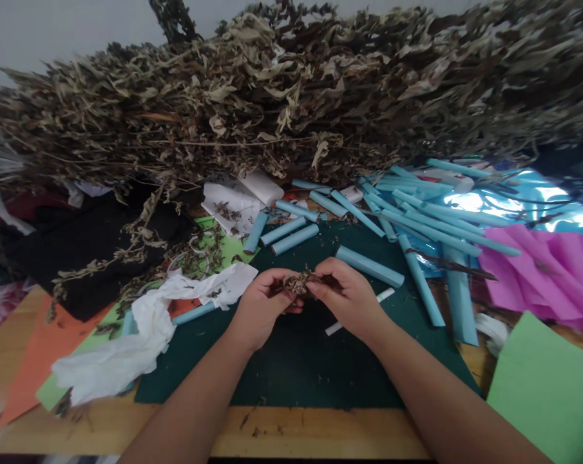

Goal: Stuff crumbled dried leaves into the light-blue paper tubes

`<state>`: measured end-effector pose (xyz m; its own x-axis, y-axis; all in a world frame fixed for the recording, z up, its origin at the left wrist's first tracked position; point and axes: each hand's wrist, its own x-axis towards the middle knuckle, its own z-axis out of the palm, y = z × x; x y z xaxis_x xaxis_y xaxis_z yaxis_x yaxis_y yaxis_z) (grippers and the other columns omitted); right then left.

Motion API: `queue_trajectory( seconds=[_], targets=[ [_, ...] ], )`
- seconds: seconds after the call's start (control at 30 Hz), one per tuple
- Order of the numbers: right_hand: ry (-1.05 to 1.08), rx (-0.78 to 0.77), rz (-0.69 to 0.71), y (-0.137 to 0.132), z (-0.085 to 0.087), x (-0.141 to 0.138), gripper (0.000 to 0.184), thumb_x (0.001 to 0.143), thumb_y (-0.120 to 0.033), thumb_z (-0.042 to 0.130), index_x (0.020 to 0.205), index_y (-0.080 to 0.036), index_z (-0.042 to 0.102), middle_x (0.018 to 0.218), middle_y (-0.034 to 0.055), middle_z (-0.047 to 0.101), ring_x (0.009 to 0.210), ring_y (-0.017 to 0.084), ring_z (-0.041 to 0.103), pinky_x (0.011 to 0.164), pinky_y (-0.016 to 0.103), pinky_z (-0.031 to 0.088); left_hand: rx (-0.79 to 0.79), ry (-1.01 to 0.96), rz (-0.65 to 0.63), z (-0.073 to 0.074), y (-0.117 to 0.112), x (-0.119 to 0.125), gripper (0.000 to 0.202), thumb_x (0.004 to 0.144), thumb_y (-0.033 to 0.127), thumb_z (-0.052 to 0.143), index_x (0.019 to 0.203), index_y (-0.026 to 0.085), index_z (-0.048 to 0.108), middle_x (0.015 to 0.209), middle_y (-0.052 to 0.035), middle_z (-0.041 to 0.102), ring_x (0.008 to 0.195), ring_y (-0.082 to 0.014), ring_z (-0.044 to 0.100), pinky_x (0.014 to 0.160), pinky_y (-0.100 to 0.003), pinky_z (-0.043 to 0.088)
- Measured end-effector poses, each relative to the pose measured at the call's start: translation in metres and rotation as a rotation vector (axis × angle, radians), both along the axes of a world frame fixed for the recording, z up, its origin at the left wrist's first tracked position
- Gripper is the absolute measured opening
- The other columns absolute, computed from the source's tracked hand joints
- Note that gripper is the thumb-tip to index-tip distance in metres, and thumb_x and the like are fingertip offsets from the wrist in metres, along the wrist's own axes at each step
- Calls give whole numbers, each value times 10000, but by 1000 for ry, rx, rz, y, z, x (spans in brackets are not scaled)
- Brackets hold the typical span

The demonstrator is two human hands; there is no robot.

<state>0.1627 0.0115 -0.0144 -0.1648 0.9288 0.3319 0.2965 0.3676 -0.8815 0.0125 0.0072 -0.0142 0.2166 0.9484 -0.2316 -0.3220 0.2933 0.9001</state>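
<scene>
2 forearms [189, 399] nearest; left hand [258, 310] and right hand [350, 298] pinch dried leaves [298, 282] between nearly closed fingers [281, 301]. Leaves look brittle: over-squeezing could crumble them onto the green mat [310, 367] below the fingers; a knuckle bump could knock the blue tube [370, 266] just beyond.

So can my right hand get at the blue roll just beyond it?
Probably yes: nothing seems to lie on the blue roll, though the right hand is holding dried leaves.
</scene>
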Motion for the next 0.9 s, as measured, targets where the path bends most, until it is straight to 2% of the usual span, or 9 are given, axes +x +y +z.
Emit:
queue_trajectory(
  seconds=[0.13, 0.2, 0.33, 0.4, 0.5, 0.6, 0.7, 0.8, 0.9],
  targets=[
    [108, -114, 1, -1, -2, -1, 81, 731, -236, 496, 695, -185, 446, 635, -18, 460, 552, 100, 478, 492, 217, 401, 35, 31, 58, -4, 2, 2, 133, 626, 197, 623, 723, 141, 551, 507, 48, 527, 406, -42, 480, 375, -135, 430],
    [153, -160, 8, 0, -3, -2, 87, 740, -251, 480, 709, -188, 429, 605, -27, 466, 532, 98, 495, 469, 205, 408, 40, 29, 60, -4, 3, 2, 127, 637, 197, 612, 730, 146, 542, 495, 57, 505, 384, -34, 453, 355, -129, 412],
    [176, -205, -2, 3, -5, -2, 97, 741, -263, 478, 718, -190, 419, 590, -32, 478, 531, 99, 509, 478, 207, 423, 8, 21, 56, 0, 3, 0, 134, 663, 179, 583, 786, 173, 533, 611, 50, 522, 429, -34, 490, 407, -152, 455],
    [149, -200, -22, 3, -5, -2, 94, 722, -250, 507, 707, -189, 437, 614, -26, 479, 549, 100, 502, 495, 213, 422, 11, -5, 7, 1, 1, -1, 241, 663, 165, 572, 892, 218, 524, 752, 32, 539, 511, -61, 541, 438, -183, 482],
    [90, -172, -30, 0, -3, -2, 74, 700, -223, 534, 733, -187, 478, 669, -11, 496, 581, 107, 500, 520, 224, 422, 107, 45, -49, 3, -1, 0, 415, 632, 131, 592, 1010, 268, 490, 855, 18, 531, 600, -83, 556, 450, -183, 488],
    [41, -132, 8, -2, -2, -3, 153, 749, -221, 476, 899, -194, 490, 669, -8, 513, 562, 111, 516, 529, 240, 437, 176, 180, -6, 1, -2, 1, 295, 654, 140, 570, 941, 196, 535, 700, 20, 546, 508, -59, 525, 420, -151, 458],
    [-23, -55, 65, -4, 1, -3, 186, 750, -221, 483, 931, -206, 522, 784, 27, 562, 714, 149, 542, 647, 282, 437, 173, 235, 47, -2, 0, 1, 193, 698, 188, 518, 886, 155, 552, 539, 35, 526, 410, -60, 499, 384, -159, 435],
    [-199, 69, 147, -5, 2, -3, 248, 725, -266, 539, 964, -199, 534, 813, 48, 572, 730, 174, 528, 645, 300, 426, 184, 267, 85, -2, 2, 1, 168, 702, 218, 517, 855, 159, 551, 533, 38, 528, 364, -55, 467, 349, -161, 403],
    [-348, 188, 127, -7, 1, -5, 298, 727, -279, 551, 1002, -170, 512, 798, 59, 575, 676, 172, 529, 585, 285, 428, 179, 316, 106, -2, 1, 2, 150, 704, 247, 524, 827, 161, 534, 549, 44, 514, 328, -37, 415, 313, -151, 346]
  ],
)
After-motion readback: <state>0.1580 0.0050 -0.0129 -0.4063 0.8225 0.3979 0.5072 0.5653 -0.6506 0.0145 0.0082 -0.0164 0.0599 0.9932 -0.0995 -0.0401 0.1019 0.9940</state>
